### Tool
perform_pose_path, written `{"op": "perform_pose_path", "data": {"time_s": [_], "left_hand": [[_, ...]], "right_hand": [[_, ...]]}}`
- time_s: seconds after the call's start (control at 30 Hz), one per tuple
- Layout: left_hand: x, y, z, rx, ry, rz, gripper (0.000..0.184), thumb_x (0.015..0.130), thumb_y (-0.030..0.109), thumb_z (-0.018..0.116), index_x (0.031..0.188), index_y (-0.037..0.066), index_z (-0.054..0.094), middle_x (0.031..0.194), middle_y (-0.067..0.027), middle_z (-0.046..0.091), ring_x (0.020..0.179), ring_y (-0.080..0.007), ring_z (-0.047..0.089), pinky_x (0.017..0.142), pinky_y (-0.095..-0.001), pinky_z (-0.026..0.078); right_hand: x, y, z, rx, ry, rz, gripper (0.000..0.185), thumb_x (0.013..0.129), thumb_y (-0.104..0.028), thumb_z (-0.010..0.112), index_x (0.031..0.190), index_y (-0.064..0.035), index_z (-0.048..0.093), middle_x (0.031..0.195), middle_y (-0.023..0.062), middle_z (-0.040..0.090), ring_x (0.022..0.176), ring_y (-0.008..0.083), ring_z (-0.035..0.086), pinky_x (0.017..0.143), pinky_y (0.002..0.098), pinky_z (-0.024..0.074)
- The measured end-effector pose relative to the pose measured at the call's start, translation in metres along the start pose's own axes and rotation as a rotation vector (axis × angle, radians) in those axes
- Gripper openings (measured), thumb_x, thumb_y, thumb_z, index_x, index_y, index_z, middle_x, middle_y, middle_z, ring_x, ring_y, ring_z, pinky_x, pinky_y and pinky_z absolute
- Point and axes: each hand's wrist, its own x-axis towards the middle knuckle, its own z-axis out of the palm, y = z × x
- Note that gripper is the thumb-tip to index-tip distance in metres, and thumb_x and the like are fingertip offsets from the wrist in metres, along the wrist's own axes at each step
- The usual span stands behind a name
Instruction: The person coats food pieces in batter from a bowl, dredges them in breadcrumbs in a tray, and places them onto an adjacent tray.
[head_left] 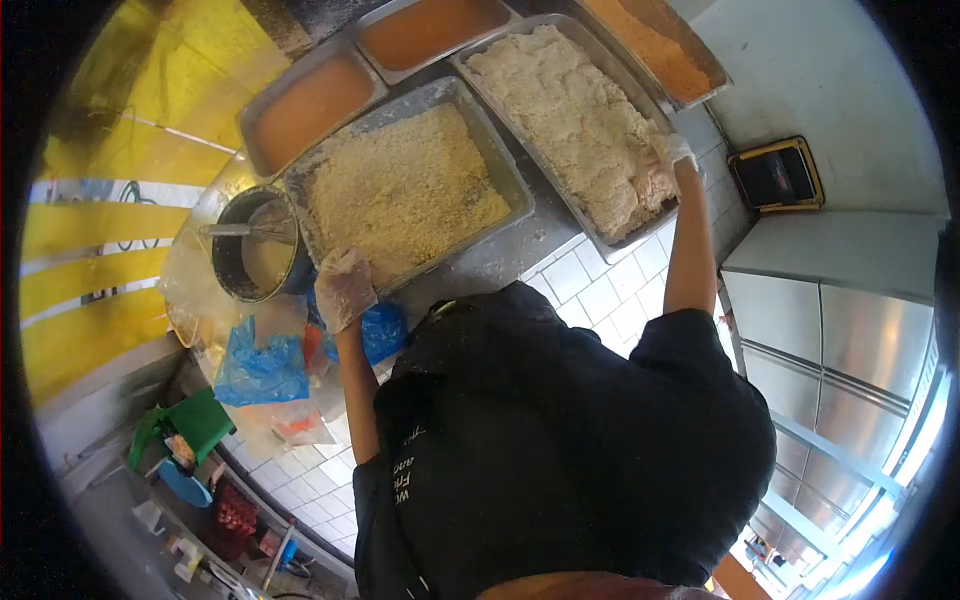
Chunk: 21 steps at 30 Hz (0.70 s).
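Observation:
My right hand point(672, 156), in a clear glove, reaches over the right edge of a long metal tray point(612, 252). Floury, lumpy pieces point(560, 105) fill this tray. Beside the fingers lies a pinkish, flour-coated piece point(652, 188); whether they grip it is unclear. At the near left corner of a second metal tray point(522, 200) rests my left hand point(345, 288), its glove caked with flour. Coarse pale yellow crumbs point(400, 185) cover that tray's bottom. The left fingers are too indistinct to read.
Left of the crumb tray stands a dark bucket point(222, 268) of pale batter with a whisk point(250, 230) in it. Behind are orange-filled trays point(310, 110) and a tray of orange powder point(650, 45). Blue plastic bags point(262, 365) lie near my left arm. Steel fridge doors point(860, 340) line the right.

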Motion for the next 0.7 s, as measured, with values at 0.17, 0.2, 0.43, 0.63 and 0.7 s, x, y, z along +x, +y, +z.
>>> {"op": "perform_pose_path", "data": {"time_s": [0.17, 0.2, 0.43, 0.63, 0.7], "left_hand": [[-0.008, -0.012, 0.012, -0.397, 0.142, -0.177, 0.015, 0.083, 0.022, 0.067, 0.096, 0.013, 0.068, 0.101, -0.0093, 0.07, 0.098, -0.0318, 0.067, 0.083, -0.0406, 0.055], [-0.003, -0.014, 0.005, -0.394, 0.145, -0.167, 0.015, 0.083, 0.022, 0.067, 0.096, 0.013, 0.068, 0.101, -0.0093, 0.07, 0.098, -0.0318, 0.067, 0.083, -0.0406, 0.055], [0.004, -0.015, -0.01, -0.178, 0.086, -0.104, 0.022, 0.083, 0.02, 0.069, 0.103, 0.012, 0.069, 0.1, -0.009, 0.071, 0.098, -0.032, 0.067, 0.084, -0.042, 0.055], [0.002, -0.014, 0.0, -0.274, 0.119, -0.178, 0.021, 0.08, 0.018, 0.071, 0.1, 0.012, 0.069, 0.1, -0.0095, 0.071, 0.098, -0.0319, 0.067, 0.082, -0.0425, 0.056], [0.004, -0.006, -0.013, -0.265, 0.146, -0.172, 0.016, 0.08, 0.014, 0.07, 0.095, 0.009, 0.069, 0.099, -0.0115, 0.071, 0.093, -0.0339, 0.068, 0.08, -0.0416, 0.056]], "right_hand": [[-0.076, -0.066, 0.001, 0.132, 0.088, -0.054, 0.02, 0.096, -0.021, 0.062, 0.101, -0.0053, 0.075, 0.072, 0.0082, 0.065, 0.063, 0.0214, 0.059, 0.056, 0.0344, 0.0479], [-0.105, -0.102, 0.016, 0.064, 0.066, -0.1, 0.019, 0.095, -0.021, 0.063, 0.101, -0.0055, 0.074, 0.077, 0.0089, 0.068, 0.067, 0.0218, 0.062, 0.06, 0.0353, 0.0505], [-0.201, -0.31, 0.164, -0.197, -0.23, -0.475, 0.033, 0.092, -0.033, 0.063, 0.1, -0.0028, 0.075, 0.096, 0.0221, 0.072, 0.088, 0.0331, 0.071, 0.082, 0.047, 0.0554], [-0.122, -0.309, 0.303, -0.762, -0.741, -0.422, 0.02, 0.076, -0.016, 0.07, 0.09, -0.0033, 0.077, 0.094, 0.021, 0.074, 0.089, 0.0341, 0.073, 0.077, 0.0519, 0.0543], [-0.095, -0.305, 0.332, -0.889, -0.873, -0.393, 0.02, 0.075, -0.015, 0.071, 0.09, -0.0027, 0.076, 0.095, 0.0207, 0.074, 0.088, 0.0327, 0.072, 0.075, 0.0514, 0.0545]]}}
